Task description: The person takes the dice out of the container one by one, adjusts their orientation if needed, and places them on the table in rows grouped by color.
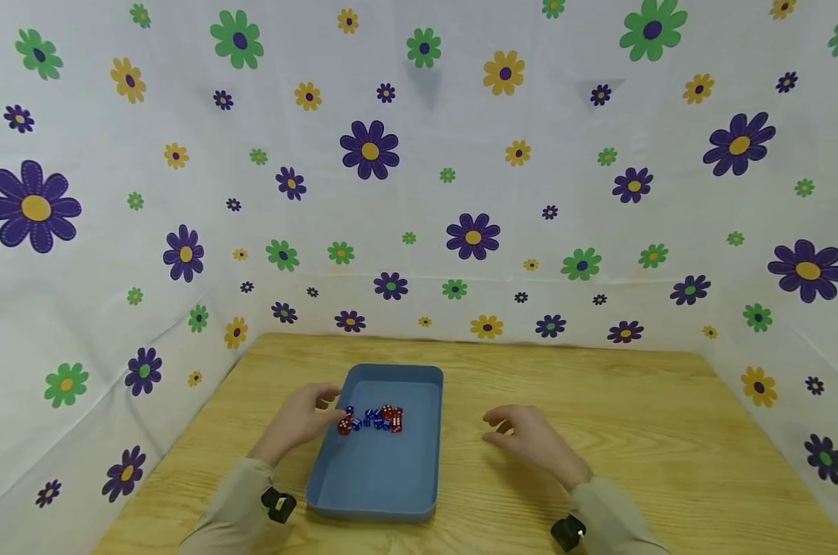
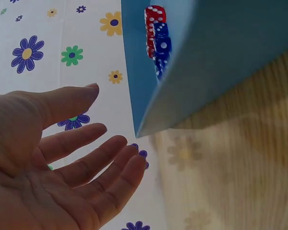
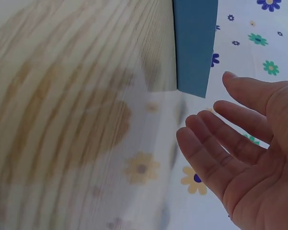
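Note:
A blue tray [image 1: 384,482] lies lengthwise on the table, with several red and blue dice clustered across its middle. Among them are a red die [image 1: 396,421] at the right end and a blue die [image 2: 163,45] seen over the rim in the left wrist view. My left hand [image 1: 306,416] is at the tray's left side, fingers relaxed and holding nothing; its fingertips overlap the rim in the head view. To the right of the tray, apart from it, my right hand [image 1: 530,439] hovers over the table with loosely bent fingers and nothing in them.
The wooden table [image 1: 599,393] carries the tray left of centre. A white cloth [image 1: 564,169] printed with flowers surrounds the table at the back and both sides. Each wrist wears a small black camera, one of them the left wrist camera [image 1: 278,505].

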`<action>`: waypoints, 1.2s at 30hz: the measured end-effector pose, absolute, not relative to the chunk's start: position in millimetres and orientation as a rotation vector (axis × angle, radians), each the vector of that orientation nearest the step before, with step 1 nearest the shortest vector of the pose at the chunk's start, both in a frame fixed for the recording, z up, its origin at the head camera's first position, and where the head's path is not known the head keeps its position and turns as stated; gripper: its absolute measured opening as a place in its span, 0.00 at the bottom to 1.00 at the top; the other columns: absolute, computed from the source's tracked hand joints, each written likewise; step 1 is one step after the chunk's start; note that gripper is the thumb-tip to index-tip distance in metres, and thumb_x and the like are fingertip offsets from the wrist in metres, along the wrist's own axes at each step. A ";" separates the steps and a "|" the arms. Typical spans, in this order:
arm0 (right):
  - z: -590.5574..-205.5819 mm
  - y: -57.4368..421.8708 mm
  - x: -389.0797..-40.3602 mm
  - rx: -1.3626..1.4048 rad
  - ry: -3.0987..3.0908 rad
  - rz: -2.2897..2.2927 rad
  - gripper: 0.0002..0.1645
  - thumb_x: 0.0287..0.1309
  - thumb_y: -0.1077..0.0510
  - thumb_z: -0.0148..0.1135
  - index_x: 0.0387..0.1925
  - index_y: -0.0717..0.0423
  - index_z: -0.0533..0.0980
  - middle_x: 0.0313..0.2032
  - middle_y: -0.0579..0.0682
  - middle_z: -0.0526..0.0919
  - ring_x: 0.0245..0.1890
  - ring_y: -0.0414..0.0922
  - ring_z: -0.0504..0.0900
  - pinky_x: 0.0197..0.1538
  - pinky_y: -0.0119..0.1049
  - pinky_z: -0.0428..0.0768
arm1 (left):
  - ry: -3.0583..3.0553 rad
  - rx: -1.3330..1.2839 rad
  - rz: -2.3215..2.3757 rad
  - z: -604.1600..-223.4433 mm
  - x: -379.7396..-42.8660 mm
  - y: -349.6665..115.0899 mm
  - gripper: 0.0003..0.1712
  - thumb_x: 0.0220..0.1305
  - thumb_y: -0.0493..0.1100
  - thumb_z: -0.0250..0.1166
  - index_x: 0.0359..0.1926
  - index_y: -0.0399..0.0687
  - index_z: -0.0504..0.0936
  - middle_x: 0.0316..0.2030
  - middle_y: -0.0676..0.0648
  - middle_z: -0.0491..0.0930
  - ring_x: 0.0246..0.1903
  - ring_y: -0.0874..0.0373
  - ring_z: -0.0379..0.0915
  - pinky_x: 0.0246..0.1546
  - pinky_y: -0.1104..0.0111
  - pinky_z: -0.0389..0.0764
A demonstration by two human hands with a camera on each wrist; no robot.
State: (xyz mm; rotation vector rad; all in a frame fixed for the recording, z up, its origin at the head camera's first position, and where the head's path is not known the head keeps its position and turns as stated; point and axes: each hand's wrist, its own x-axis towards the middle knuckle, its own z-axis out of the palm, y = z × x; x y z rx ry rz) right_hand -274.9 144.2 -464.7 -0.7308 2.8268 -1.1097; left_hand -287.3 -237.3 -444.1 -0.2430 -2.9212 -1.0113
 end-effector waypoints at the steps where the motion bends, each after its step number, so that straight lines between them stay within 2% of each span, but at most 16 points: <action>1: -465.6 142.7 -275.6 -0.746 2.816 -1.112 0.17 0.61 0.59 0.65 0.49 0.64 0.81 0.46 0.59 0.85 0.39 0.47 0.84 0.43 0.40 0.84 | -2.927 -0.235 -1.021 -444.9 -286.5 -239.9 0.26 0.62 0.40 0.68 0.59 0.34 0.76 0.54 0.35 0.79 0.51 0.41 0.77 0.49 0.51 0.81; 5: -467.7 136.9 -277.7 -0.773 2.764 -1.147 0.18 0.63 0.57 0.65 0.51 0.62 0.81 0.46 0.57 0.85 0.40 0.46 0.84 0.42 0.37 0.82 | -2.955 -0.199 -1.159 -447.0 -283.6 -247.0 0.27 0.61 0.38 0.68 0.59 0.30 0.75 0.53 0.32 0.78 0.49 0.41 0.78 0.44 0.55 0.84; 9: -466.6 130.4 -279.5 -0.776 2.737 -1.222 0.18 0.63 0.56 0.64 0.52 0.60 0.81 0.46 0.55 0.86 0.43 0.47 0.83 0.44 0.38 0.82 | -2.956 -0.130 -1.403 -450.7 -283.6 -251.0 0.29 0.61 0.36 0.68 0.61 0.28 0.72 0.54 0.30 0.76 0.47 0.44 0.80 0.39 0.58 0.86; 15: -465.4 115.7 -284.7 -0.709 2.613 -1.397 0.18 0.63 0.55 0.65 0.52 0.58 0.81 0.47 0.54 0.85 0.45 0.46 0.83 0.43 0.37 0.84 | -2.973 -0.116 -1.604 -456.9 -285.1 -257.5 0.29 0.60 0.33 0.68 0.60 0.26 0.71 0.49 0.32 0.78 0.39 0.48 0.82 0.34 0.57 0.87; 18: -464.1 104.6 -288.7 -0.653 2.520 -1.501 0.20 0.62 0.56 0.65 0.53 0.60 0.80 0.45 0.55 0.84 0.42 0.46 0.83 0.43 0.40 0.85 | -2.993 -0.115 -1.655 -459.6 -285.6 -260.7 0.27 0.60 0.33 0.67 0.59 0.28 0.73 0.46 0.35 0.79 0.38 0.50 0.82 0.33 0.57 0.87; 22: -460.5 89.2 -292.4 -0.612 2.418 -1.599 0.22 0.62 0.58 0.65 0.56 0.63 0.78 0.42 0.55 0.84 0.40 0.52 0.85 0.43 0.47 0.86 | -3.010 -0.124 -1.682 -461.5 -285.4 -262.9 0.25 0.61 0.34 0.67 0.58 0.29 0.74 0.44 0.37 0.80 0.37 0.51 0.82 0.32 0.57 0.87; 25: -456.3 78.3 -295.5 -0.587 2.343 -1.657 0.24 0.62 0.60 0.64 0.59 0.63 0.76 0.43 0.57 0.84 0.41 0.55 0.85 0.45 0.47 0.86 | -3.016 -0.119 -1.684 -461.7 -285.9 -263.6 0.26 0.61 0.34 0.67 0.59 0.30 0.74 0.43 0.37 0.80 0.36 0.52 0.82 0.32 0.58 0.87; 31: -448.9 55.0 -304.0 -0.488 2.175 -1.734 0.26 0.62 0.62 0.64 0.61 0.67 0.73 0.45 0.63 0.84 0.39 0.52 0.87 0.46 0.47 0.86 | -3.028 -0.109 -1.655 -461.9 -287.8 -263.8 0.26 0.61 0.34 0.67 0.59 0.30 0.74 0.42 0.38 0.80 0.35 0.53 0.81 0.31 0.58 0.87; 36: -448.6 34.1 -308.2 -0.462 2.186 -1.630 0.23 0.60 0.65 0.64 0.56 0.72 0.75 0.38 0.65 0.85 0.34 0.54 0.88 0.43 0.48 0.86 | -3.044 -0.074 -1.640 -460.8 -287.5 -263.1 0.26 0.61 0.34 0.67 0.59 0.30 0.74 0.40 0.39 0.79 0.34 0.54 0.80 0.30 0.59 0.87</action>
